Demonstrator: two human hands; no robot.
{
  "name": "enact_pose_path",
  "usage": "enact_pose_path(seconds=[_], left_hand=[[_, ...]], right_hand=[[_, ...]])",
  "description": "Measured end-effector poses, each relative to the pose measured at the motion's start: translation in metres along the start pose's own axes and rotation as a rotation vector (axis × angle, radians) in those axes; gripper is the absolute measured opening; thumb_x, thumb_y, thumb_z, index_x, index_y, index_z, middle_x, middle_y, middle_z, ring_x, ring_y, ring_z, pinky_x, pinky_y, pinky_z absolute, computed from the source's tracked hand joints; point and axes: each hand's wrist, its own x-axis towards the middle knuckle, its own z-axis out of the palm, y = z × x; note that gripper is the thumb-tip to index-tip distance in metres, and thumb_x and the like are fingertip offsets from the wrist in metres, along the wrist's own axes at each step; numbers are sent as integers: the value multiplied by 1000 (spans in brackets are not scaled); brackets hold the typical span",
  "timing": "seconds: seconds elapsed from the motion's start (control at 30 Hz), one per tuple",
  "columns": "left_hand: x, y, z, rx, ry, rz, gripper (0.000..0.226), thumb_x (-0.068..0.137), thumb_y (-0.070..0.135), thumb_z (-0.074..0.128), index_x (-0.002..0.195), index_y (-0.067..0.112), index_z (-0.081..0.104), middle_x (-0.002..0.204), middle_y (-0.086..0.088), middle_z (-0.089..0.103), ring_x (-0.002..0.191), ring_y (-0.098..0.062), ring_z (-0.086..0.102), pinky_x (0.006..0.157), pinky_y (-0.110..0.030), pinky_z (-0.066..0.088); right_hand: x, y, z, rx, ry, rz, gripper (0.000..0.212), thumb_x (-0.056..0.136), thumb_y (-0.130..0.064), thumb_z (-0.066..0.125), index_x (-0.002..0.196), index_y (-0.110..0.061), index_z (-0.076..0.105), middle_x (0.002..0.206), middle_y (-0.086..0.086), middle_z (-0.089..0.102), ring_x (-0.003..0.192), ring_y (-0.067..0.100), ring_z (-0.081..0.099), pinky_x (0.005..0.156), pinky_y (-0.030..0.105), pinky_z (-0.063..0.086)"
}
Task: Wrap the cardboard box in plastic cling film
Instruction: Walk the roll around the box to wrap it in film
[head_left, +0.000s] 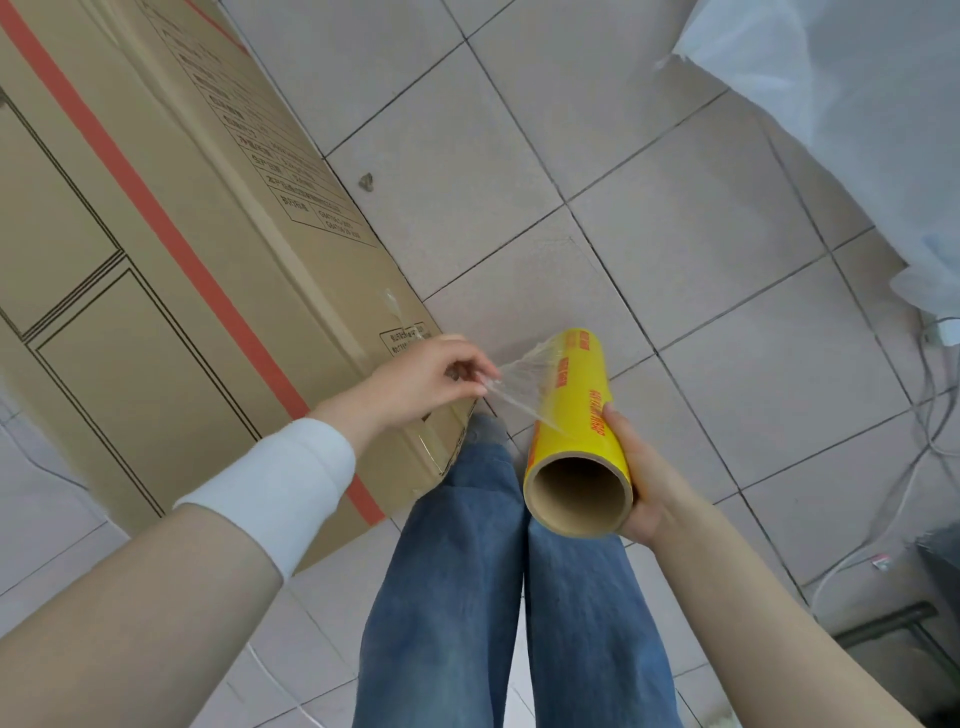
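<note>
A tall brown cardboard box (171, 249) with a red stripe and black printed lines fills the left side and stands on the tiled floor. My right hand (641, 478) grips a yellow roll of cling film (574, 415) with red lettering, its open cardboard core facing the camera. My left hand (421, 384) is beside the box's near corner and pinches the loose end of the clear film (519, 384). The film stretches in a bunched strip from the roll to those fingers. A small scrap of film clings to the box's edge above my left hand.
My legs in blue jeans (498, 587) stand just right of the box's near corner. White plastic sheeting (841, 93) hangs at the upper right. White cables (924, 441) trail over the floor at the right, beside a dark object (935, 566).
</note>
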Motion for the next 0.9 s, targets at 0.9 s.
enact_pose_path(seconds=[0.9], left_hand=[[-24,-58,-52,898,-336,678,25,90,36,47,79,20,63,78,3,61,71,-20,60,65,-34,50]], right_hand=[[72,114,44,4,170,-67,86,74,-57,67,145,-27,28,121,12,62,97,33,65,64,38,55]])
